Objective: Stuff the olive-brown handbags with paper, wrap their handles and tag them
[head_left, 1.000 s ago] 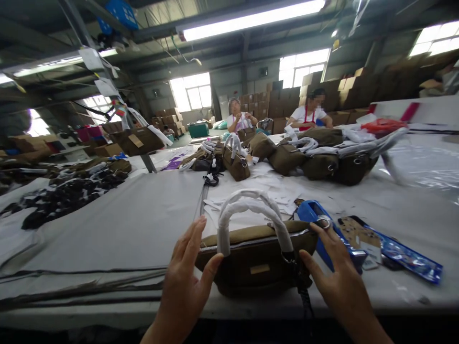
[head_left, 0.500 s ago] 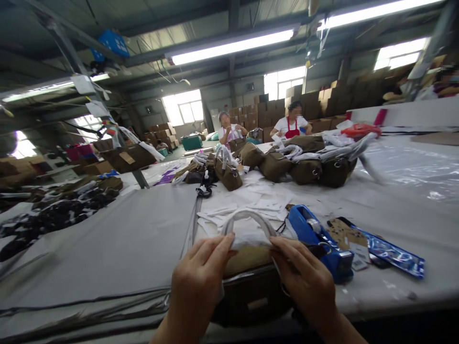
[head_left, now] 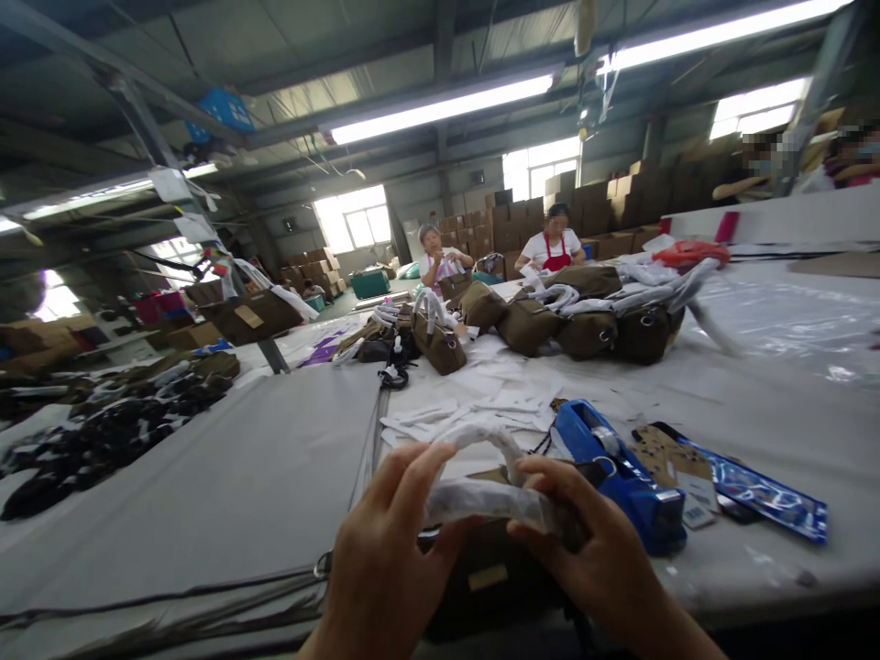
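Observation:
A dark olive handbag [head_left: 491, 591] with a small pale label lies at the table's near edge, between my hands. Its two handles are covered in white wrapping; the front wrapped handle [head_left: 485, 502] arches toward me, and the rear one [head_left: 488, 438] rises behind it. My left hand [head_left: 395, 532] is closed on the left side of the handles, thumb under the front one. My right hand [head_left: 591, 532] grips their right side, fingers curled round. Much of the bag is hidden by my hands and in shadow.
Right of the bag stands a blue tape dispenser [head_left: 619, 477], with brown tags [head_left: 666, 458] and a blue plastic packet [head_left: 770, 495] beyond. White paper strips [head_left: 474, 408] lie behind. Several olive bags [head_left: 529, 321] line the table; two co-workers [head_left: 554, 246] stand behind them. Black straps [head_left: 171, 587] run left.
The front handle has come up between my hands, which were pinching near the rear handle's ends. My fingers now wrap round the handles, covering the bag's top.

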